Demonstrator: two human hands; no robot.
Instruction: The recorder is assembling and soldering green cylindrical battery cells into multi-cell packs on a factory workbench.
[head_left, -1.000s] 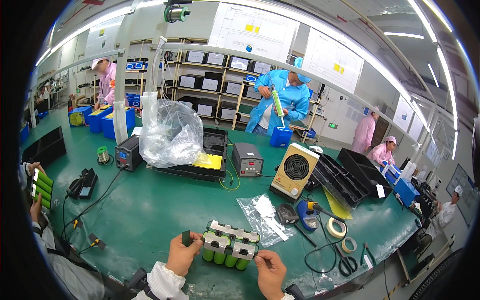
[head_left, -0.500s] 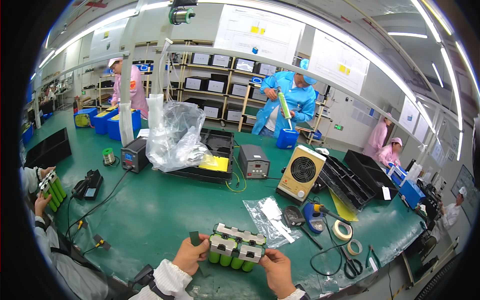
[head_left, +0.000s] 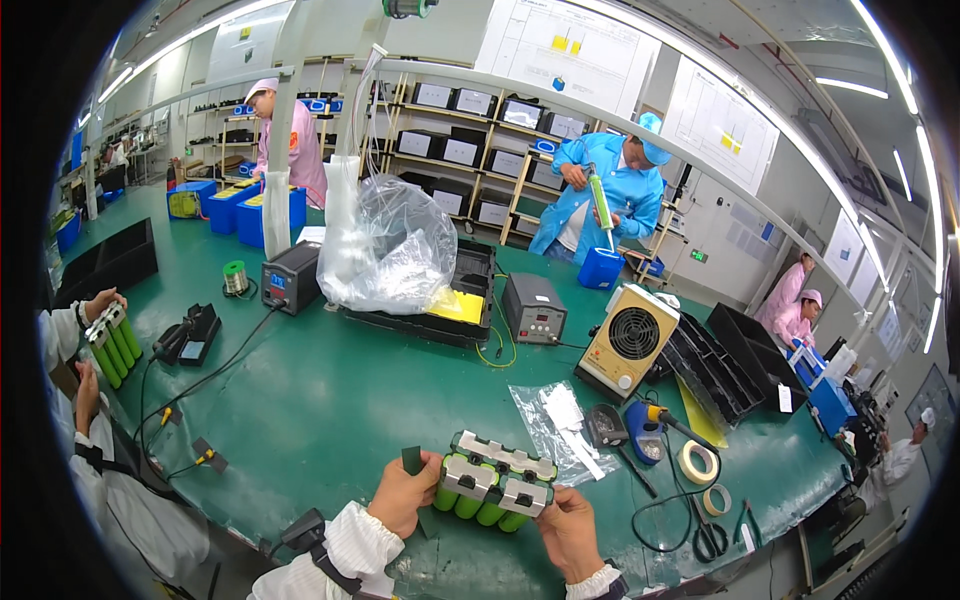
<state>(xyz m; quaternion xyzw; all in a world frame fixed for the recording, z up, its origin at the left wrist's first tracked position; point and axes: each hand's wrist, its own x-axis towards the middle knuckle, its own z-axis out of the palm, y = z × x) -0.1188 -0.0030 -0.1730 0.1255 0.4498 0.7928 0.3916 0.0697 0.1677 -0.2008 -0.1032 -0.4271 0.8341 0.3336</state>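
Observation:
Between my two hands is a battery pack (head_left: 490,512) of green cylindrical cells, topped with silver metal strips (head_left: 497,458). My left hand (head_left: 402,494) grips its left end, and a thin dark green strip (head_left: 412,461) sticks up from the same fingers. My right hand (head_left: 570,528) pinches the right end with thumb and fingers. The pack is held tilted over the near edge of the green table (head_left: 300,430). My palms hide parts of its ends.
Beyond the pack lie a plastic bag of white strips (head_left: 565,425), a soldering iron stand (head_left: 645,432), tape rolls (head_left: 698,463) and scissors (head_left: 710,540). A fan unit (head_left: 627,342) stands farther back. At left, a co-worker's hands (head_left: 88,395) hold another cell pack (head_left: 115,348).
The view has shifted, so the scene sits farther right and my hands lie slightly right too. Both hands keep hold of the pack. At left, the co-worker's lower hand has come away from their pack.

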